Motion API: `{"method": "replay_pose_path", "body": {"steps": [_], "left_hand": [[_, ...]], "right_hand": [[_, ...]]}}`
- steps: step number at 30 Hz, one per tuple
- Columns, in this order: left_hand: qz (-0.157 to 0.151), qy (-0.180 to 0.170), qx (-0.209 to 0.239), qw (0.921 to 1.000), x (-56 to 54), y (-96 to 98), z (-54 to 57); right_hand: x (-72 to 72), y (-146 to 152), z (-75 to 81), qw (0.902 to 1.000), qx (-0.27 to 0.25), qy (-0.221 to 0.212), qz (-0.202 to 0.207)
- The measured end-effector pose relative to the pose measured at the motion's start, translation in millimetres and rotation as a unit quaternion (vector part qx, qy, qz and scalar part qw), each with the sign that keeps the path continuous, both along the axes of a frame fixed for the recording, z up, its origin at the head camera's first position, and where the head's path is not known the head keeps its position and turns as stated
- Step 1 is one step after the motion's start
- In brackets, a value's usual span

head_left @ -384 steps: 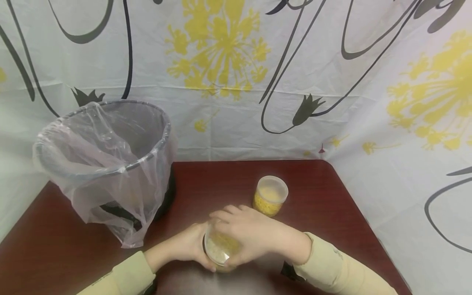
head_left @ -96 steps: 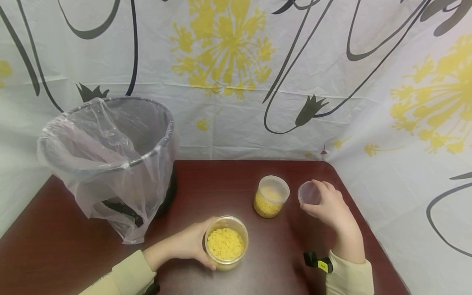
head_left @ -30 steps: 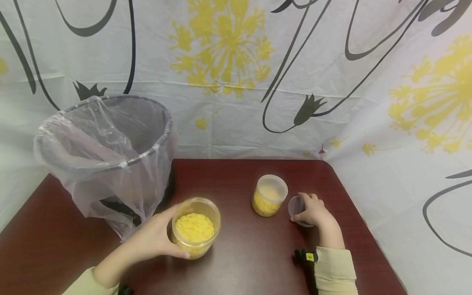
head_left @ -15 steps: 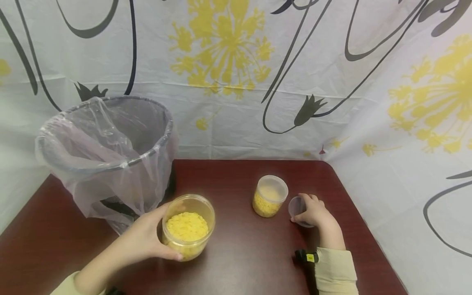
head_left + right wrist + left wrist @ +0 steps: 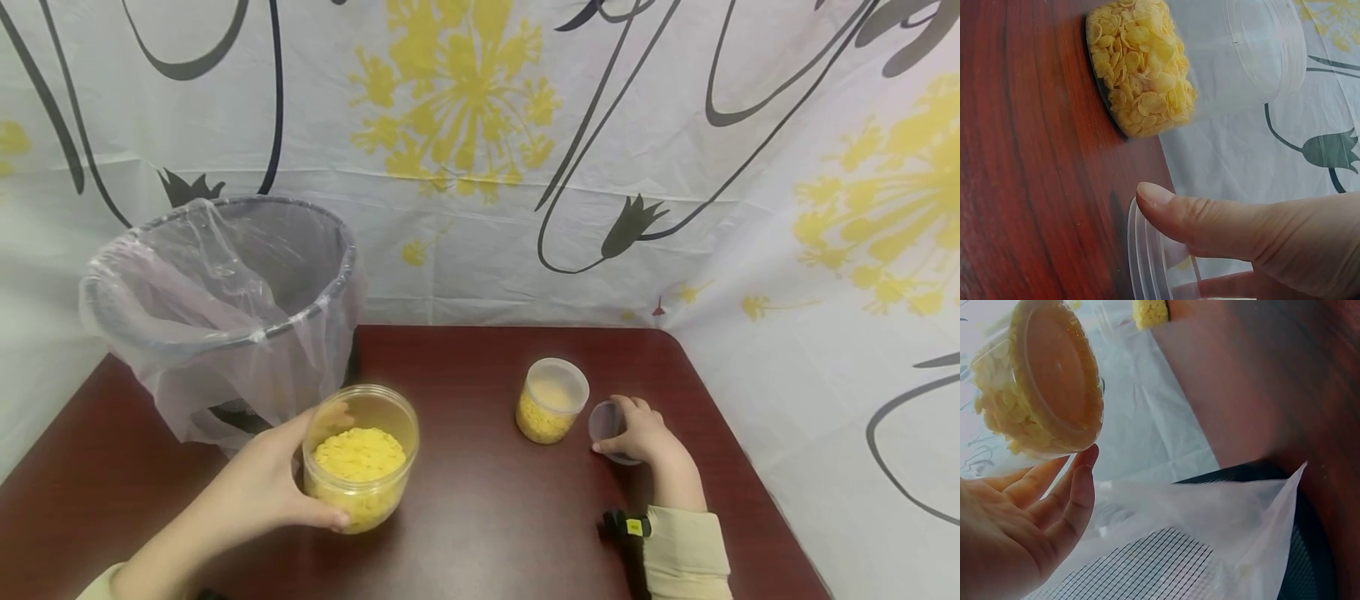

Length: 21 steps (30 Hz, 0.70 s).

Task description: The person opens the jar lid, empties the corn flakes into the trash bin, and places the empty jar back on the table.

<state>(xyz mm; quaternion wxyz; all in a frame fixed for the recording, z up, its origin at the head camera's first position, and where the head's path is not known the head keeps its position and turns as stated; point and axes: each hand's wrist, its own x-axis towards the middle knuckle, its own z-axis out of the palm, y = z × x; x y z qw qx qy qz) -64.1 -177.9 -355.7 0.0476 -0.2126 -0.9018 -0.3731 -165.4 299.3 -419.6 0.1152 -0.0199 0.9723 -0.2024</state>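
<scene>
My left hand [image 5: 277, 479] grips an uncovered clear plastic jar [image 5: 362, 458] partly filled with yellow flakes. In the left wrist view the base of this jar [image 5: 1063, 369] shows, lifted off the table and tilted, with fingers [image 5: 1082, 487] against it. My right hand [image 5: 647, 433] holds a clear plastic lid [image 5: 603, 422] low at the table's right side. The right wrist view shows the thumb on the rim of the lid [image 5: 1144, 262]. A second jar [image 5: 551, 402] of yellow flakes, covered by a whitish lid, stands just left of the right hand.
A mesh waste bin [image 5: 225, 275] lined with a translucent bag stands on the table's left side, close behind the left hand. The dark red table [image 5: 480, 508] ends at a patterned white curtain [image 5: 450, 250] behind and on the right.
Earlier both hands were on the jar; its lid then came off in the right hand and went down to the right. The left hand has lifted the jar leftward toward the bin; the right stays put.
</scene>
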Motion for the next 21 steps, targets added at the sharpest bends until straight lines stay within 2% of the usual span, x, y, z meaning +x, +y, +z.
{"method": "replay_pose_path", "body": {"steps": [8,13,16,21], "left_hand": [[0.019,0.026,-0.007,0.9995,5.5,-6.6,12.9],[0.027,0.049,-0.014,0.9983,8.6,-11.4,17.6],[0.029,0.062,-0.013,0.9976,9.7,-14.2,20.5],[0.036,0.059,-0.012,0.9975,11.0,-16.9,24.9]], "right_hand": [[0.9,1,2.7,0.9999,-0.004,0.012,-0.007],[2.3,1,12.5,0.9995,-0.006,0.031,-0.007],[3.2,-1,19.9,0.9988,-0.008,0.049,-0.004],[5.2,-7,34.0,0.9948,-0.022,0.1,0.003]]}}
